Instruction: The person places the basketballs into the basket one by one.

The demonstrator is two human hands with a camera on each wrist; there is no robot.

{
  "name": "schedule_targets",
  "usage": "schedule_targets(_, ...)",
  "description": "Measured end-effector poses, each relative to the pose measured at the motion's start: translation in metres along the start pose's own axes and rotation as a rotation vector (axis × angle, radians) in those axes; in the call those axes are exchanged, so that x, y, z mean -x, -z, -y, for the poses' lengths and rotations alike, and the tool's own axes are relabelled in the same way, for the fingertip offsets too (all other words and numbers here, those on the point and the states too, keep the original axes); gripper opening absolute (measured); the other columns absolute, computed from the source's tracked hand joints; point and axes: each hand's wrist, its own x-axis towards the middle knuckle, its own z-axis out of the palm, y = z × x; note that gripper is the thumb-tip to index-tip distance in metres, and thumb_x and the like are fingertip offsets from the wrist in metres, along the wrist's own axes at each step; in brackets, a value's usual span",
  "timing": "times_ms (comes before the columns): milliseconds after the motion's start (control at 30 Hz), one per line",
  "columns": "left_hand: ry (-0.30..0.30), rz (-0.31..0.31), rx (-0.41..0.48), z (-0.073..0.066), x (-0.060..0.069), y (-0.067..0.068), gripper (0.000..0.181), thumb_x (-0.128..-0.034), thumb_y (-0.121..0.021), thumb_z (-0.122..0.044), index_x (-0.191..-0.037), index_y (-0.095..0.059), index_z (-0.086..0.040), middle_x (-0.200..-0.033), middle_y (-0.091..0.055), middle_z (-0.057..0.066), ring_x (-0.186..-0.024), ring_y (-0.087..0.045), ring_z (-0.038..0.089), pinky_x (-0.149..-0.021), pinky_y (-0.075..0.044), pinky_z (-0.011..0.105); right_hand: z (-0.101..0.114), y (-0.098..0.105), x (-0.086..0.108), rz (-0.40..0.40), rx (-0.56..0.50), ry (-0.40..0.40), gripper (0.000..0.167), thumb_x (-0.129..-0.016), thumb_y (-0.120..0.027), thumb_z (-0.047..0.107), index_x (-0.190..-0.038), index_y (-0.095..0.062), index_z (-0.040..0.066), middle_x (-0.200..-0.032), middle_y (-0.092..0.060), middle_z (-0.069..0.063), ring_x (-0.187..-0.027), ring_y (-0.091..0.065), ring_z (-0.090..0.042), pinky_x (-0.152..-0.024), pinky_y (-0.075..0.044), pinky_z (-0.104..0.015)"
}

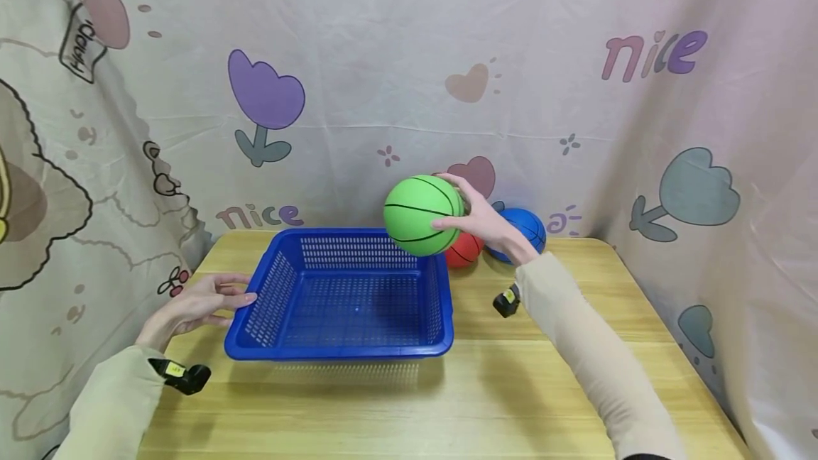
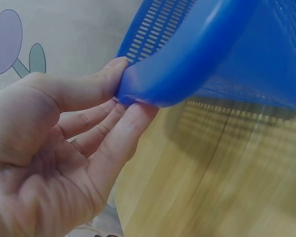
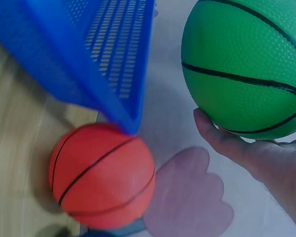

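My right hand (image 1: 481,217) grips a green ball (image 1: 418,215) with black lines, held up over the far right corner of a blue plastic basket (image 1: 339,355). In the right wrist view the thumb lies along the green ball (image 3: 241,64); most other fingers are hidden behind it. My left hand (image 1: 203,304) pinches the basket's left rim, thumb on top and fingers beneath, as the left wrist view shows at the rim (image 2: 177,74). Just right of the basket sits a red ball (image 1: 463,253). A blue ball (image 1: 525,229) lies beyond my right wrist, partly covered by it.
A wooden table (image 1: 498,403) carries the basket and the loose balls. Behind it and along both sides hangs a printed curtain (image 1: 383,91), close to the table's far edge. The basket's perforated walls slope outward.
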Motion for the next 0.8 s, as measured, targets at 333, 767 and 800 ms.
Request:
schedule_targets(333, 0.006, -0.005, -0.005, -0.001, 0.003, 0.001, 0.08, -0.1, -0.064, -0.028, -0.154, -0.02, 0.012, -0.125, -0.058, 0.017, -0.093, -0.068, 0.011, -0.078, -0.061, 0.034, -0.004, -0.043, -0.049, 0.022, -0.12, -0.015, 0.09, -0.083, -0.079, 0.012, -0.157, -0.03, 0.026, -0.153, -0.044, -0.007, -0.137, -0.047, -0.028, -0.111, -0.044, -0.05)
schedule_targets(767, 0.001, 0.006, 0.005, -0.002, 0.0, 0.001, 0.079, -0.1006, -0.063, -0.026, -0.154, -0.019, 0.012, -0.12, -0.061, 0.013, -0.091, -0.068, 0.011, -0.076, -0.062, 0.034, -0.026, -0.105, -0.086, 0.09, -0.228, -0.082, 0.09, -0.082, -0.08, 0.011, -0.156, -0.03, 0.024, -0.147, -0.042, -0.013, -0.134, -0.051, -0.03, -0.106, -0.05, -0.045)
schedule_targets(800, 0.004, 0.004, 0.003, -0.003, 0.0, 0.0, 0.079, -0.1004, -0.064, -0.027, -0.154, -0.019, 0.012, -0.121, -0.06, 0.014, -0.091, -0.068, 0.011, -0.076, -0.062, 0.034, -0.029, -0.108, -0.087, 0.095, -0.242, -0.094, 0.089, -0.083, -0.08, 0.011, -0.155, -0.031, 0.025, -0.147, -0.042, -0.013, -0.133, -0.052, -0.03, -0.104, -0.051, -0.045)
